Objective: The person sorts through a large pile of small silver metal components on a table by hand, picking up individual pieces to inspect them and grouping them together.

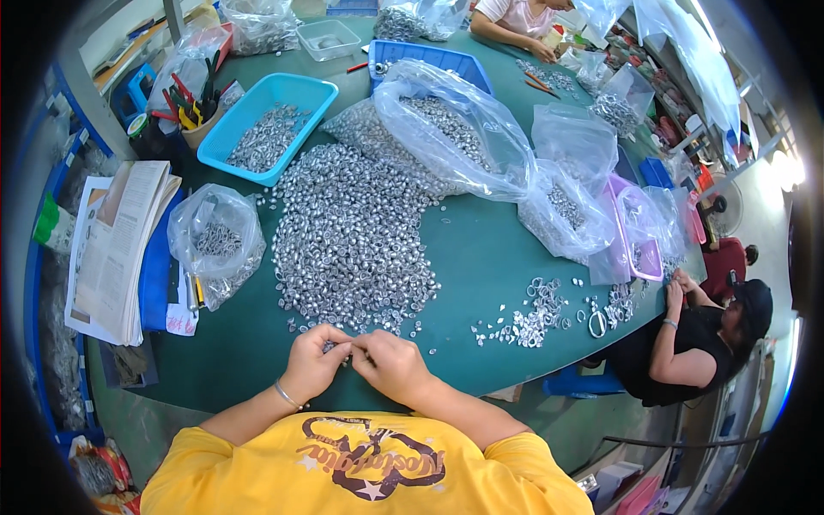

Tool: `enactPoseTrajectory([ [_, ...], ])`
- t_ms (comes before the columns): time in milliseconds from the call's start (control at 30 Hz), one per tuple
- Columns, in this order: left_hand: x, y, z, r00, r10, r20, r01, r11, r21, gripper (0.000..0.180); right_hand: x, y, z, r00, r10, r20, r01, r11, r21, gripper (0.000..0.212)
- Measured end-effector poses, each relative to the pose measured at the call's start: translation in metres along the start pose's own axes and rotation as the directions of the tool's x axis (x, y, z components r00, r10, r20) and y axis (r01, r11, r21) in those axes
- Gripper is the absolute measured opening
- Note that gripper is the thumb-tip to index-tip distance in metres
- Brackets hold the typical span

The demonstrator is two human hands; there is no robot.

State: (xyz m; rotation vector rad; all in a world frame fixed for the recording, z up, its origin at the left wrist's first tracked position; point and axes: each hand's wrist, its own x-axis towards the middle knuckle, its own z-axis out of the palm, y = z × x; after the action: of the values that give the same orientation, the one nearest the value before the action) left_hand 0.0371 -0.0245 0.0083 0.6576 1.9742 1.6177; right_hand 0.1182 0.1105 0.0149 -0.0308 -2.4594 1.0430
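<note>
My left hand [314, 367] and my right hand [391, 367] meet fingertip to fingertip at the near edge of a heap of small silver metal pieces [352, 240]. Both are closed in a pinch. A few silver pieces show among the fingers of my left hand. Whatever my right fingertips grip is too small and too covered to make out. The heap spreads away from me over the green tabletop [481, 257], with rounded, dome-like pieces in it. At its far side a big clear plastic bag [493, 172] lies gaping, full of similar pieces.
Left of the heap are a turquoise tray [324, 96], a clear bag of metal parts [215, 236] and stacked papers [116, 249]. A blue bin [463, 64] stands beyond. Rightward lie loose silver parts [536, 318] and a lilac basket [650, 268]. Co-workers sit at right [704, 343] and far [515, 17].
</note>
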Motion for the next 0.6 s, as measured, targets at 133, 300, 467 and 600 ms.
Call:
enactPoseTrajectory([
  [133,0.0,0.003,-0.001,0.998,-0.05,-0.039,0.051,0.999,0.014,0.006,0.005,0.002,-0.003,0.993,0.117,-0.001,-0.115,0.98,0.162,0.015],
  [300,0.003,0.0,0.0,0.986,0.148,-0.078,-0.139,0.985,0.104,0.006,0.006,-0.001,-0.005,0.988,0.149,0.043,-0.153,0.978,0.145,0.011],
  [467,0.004,0.003,0.001,0.971,0.234,-0.05,-0.222,0.958,0.181,0.006,0.007,0.002,-0.01,0.965,0.236,0.116,-0.256,0.941,0.22,0.009],
  [600,0.002,0.004,0.001,0.985,0.167,-0.036,-0.16,0.974,0.161,0.006,0.006,0.006,-0.009,0.978,0.18,0.109,-0.199,0.959,0.202,0.008],
])
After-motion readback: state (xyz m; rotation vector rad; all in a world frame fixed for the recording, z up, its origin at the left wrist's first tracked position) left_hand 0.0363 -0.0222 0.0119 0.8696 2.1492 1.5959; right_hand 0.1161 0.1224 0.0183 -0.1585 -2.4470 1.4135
